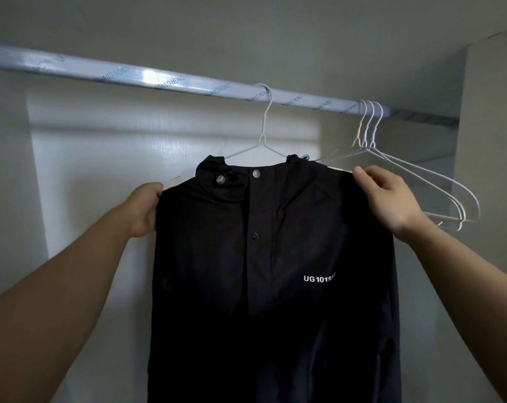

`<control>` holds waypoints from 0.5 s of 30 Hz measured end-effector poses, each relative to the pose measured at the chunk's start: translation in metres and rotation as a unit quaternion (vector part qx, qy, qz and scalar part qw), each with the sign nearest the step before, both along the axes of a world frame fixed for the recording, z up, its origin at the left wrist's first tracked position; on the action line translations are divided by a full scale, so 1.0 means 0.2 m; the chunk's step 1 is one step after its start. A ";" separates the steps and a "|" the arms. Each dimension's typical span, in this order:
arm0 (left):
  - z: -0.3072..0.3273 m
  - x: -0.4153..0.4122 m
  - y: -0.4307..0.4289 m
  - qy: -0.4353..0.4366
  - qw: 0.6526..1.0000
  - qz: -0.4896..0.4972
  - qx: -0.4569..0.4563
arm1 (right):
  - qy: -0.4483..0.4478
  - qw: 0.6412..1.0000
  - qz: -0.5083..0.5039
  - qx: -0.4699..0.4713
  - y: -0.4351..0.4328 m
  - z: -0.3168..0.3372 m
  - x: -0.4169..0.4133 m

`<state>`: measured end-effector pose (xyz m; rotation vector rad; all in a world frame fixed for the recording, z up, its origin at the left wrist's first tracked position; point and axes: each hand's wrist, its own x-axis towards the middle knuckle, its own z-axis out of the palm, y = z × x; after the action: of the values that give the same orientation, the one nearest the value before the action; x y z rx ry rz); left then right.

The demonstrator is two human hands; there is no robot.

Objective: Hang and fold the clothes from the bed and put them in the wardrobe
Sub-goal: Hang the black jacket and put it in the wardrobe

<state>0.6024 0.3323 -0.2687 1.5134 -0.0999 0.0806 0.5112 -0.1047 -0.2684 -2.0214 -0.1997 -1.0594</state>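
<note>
Hands: left hand (146, 209), right hand (387, 196) each grip a shoulder of black snap-button jacket (272, 257) | Risk: hard tug may slide it off thin white wire hanger (264, 132)

Single head cam, facing forward and slightly up into the wardrobe, close to the rail (188, 82); no second view.

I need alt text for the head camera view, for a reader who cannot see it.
A black jacket hangs on a white wire hanger hooked over the wardrobe rail, while the left hand and right hand hold its shoulders. Three bare hangers hang to the right.
</note>
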 end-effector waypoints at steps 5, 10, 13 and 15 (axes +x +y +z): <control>0.02 0.01 -0.03 -0.188 0.981 0.020 -0.040 | -0.015 0.989 -0.085 -0.119 0.08 0.10 0.01; -0.03 0.03 -0.15 -0.303 0.949 0.035 0.076 | -0.031 0.954 -0.176 -0.240 0.17 0.14 0.05; -0.02 0.05 -0.15 -0.313 0.944 0.072 0.080 | -0.060 0.948 -0.177 -0.258 0.18 0.13 0.09; 0.01 0.06 -0.12 -0.289 0.952 0.052 0.086 | -0.066 0.951 -0.184 -0.240 0.17 0.12 0.12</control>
<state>0.6146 0.3085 -0.2659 1.6285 -0.5085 0.6146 0.5344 -0.0710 -0.2449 -2.4901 -0.1643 -1.4933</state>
